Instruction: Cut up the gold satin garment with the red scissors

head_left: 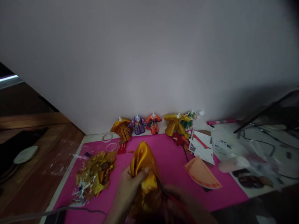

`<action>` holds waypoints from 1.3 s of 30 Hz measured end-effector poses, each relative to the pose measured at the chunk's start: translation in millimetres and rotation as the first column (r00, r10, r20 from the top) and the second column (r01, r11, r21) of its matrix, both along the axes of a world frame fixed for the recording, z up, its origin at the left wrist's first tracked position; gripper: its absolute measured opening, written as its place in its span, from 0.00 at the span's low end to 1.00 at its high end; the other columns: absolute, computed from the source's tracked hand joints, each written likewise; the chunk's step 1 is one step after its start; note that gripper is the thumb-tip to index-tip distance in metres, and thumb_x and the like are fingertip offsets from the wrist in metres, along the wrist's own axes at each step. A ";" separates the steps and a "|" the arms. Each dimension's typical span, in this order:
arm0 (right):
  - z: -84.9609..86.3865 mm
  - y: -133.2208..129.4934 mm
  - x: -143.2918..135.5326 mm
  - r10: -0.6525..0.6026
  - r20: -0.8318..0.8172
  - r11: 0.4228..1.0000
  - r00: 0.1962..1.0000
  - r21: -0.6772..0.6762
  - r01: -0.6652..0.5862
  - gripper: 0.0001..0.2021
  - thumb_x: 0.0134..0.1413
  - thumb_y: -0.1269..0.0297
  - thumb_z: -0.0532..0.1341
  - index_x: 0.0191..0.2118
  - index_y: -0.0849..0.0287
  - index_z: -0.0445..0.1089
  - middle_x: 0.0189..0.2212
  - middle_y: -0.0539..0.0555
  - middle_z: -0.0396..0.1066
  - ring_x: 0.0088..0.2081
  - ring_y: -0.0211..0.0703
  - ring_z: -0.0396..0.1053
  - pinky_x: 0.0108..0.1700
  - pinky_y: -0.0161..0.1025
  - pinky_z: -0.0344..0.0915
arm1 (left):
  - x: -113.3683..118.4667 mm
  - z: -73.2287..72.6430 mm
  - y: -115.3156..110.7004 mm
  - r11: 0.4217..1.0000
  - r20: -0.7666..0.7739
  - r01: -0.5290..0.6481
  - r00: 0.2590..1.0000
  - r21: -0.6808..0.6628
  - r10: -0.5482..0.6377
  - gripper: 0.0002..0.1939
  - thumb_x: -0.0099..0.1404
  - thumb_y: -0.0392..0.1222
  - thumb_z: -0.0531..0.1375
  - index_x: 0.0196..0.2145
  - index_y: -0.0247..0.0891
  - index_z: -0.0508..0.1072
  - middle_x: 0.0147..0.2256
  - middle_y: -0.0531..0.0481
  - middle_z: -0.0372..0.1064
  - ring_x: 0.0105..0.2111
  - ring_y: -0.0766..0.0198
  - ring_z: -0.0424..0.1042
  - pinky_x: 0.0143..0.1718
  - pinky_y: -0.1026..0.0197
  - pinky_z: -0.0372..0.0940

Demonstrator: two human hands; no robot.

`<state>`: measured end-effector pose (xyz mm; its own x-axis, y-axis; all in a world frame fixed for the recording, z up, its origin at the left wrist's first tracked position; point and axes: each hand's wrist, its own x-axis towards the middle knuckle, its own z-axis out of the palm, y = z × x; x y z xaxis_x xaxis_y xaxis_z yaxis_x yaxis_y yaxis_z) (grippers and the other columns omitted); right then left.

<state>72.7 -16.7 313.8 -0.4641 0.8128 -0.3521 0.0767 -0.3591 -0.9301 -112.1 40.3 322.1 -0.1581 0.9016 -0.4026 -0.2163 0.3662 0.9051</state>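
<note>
My left hand (132, 183) is closed on a piece of shiny golden-yellow cloth (146, 158), its thumb pressed on the folds. The cloth stands up in a bunched shape above the pink mat (126, 183). At its right side, my right hand (174, 199) is wrapped round a pair of scissors (161, 186) with red handles. The dark blades point up and left against the cloth's edge; whether they are parted I cannot make out. The lower part of the cloth and the right fingers are dim and blurred.
Small doll robes (138, 125) stand along the wall. Golden scraps (99, 169) lie left beside clear plastic. An orange fan-shaped piece (202, 174), papers (203, 146) and a pale bottle (233, 164) are on the right. A cable (70, 210) crosses the near left corner.
</note>
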 end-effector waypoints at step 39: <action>13.9 28.0 0.1 0.173 0.018 0.985 0.985 0.005 -0.173 0.17 0.62 0.52 0.61 0.49 0.59 0.71 0.34 0.52 0.75 0.33 0.43 0.74 0.34 0.39 0.71 | 0.4 1.7 -2.5 0.999 0.077 -0.032 0.997 0.008 0.031 0.15 0.45 0.46 0.73 0.24 0.34 0.75 0.18 0.53 0.73 0.18 0.65 0.70 0.20 0.67 0.64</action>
<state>72.8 11.3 327.7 -0.5922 0.7230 -0.3558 0.1531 -0.3325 -0.9306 -111.7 37.7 323.8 -0.1552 0.9005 -0.4062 -0.2968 0.3497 0.8886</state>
